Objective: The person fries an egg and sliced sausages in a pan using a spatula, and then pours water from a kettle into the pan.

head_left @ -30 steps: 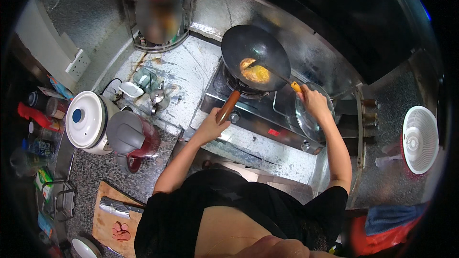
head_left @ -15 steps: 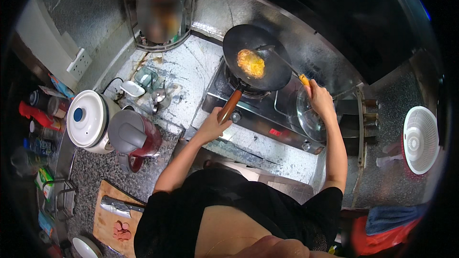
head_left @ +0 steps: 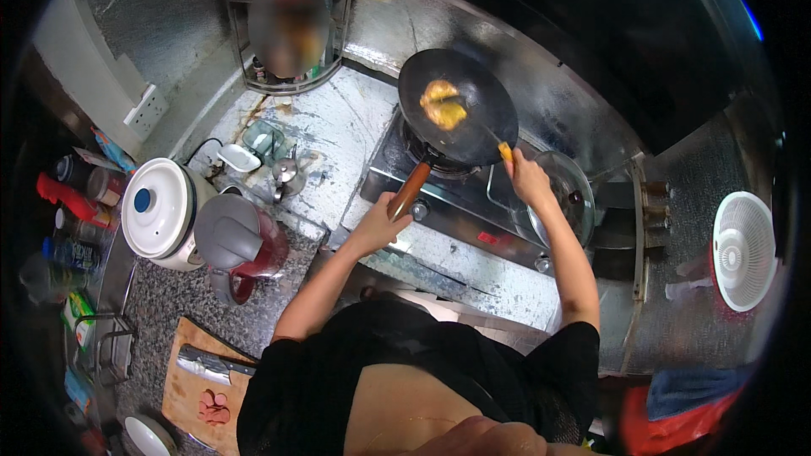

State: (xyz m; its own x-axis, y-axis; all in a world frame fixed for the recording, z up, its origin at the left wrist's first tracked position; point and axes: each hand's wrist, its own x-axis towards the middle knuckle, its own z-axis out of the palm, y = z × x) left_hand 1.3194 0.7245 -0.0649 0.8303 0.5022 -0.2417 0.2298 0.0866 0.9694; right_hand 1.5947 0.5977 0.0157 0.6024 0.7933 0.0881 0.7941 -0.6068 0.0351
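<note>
A dark wok sits over the left burner of the gas stove. My left hand is closed round its wooden handle. In my right hand is a spatula by its yellow grip; its dark blade lies against the fried egg in the wok. The egg, yellow and browned, looks bent or folded around the blade. Under and beside my right forearm, a glass lid covers the stove's right side.
On the left counter stand a white lidded pot and a grey and red kettle. A cutting board holds a knife and pink slices. A white basket stands far right. Above hangs a dark range hood.
My right hand has moved left and slightly down, bringing the spatula further into the egg. The egg, flatter before, now looks bent. My left hand keeps hold of the handle.
</note>
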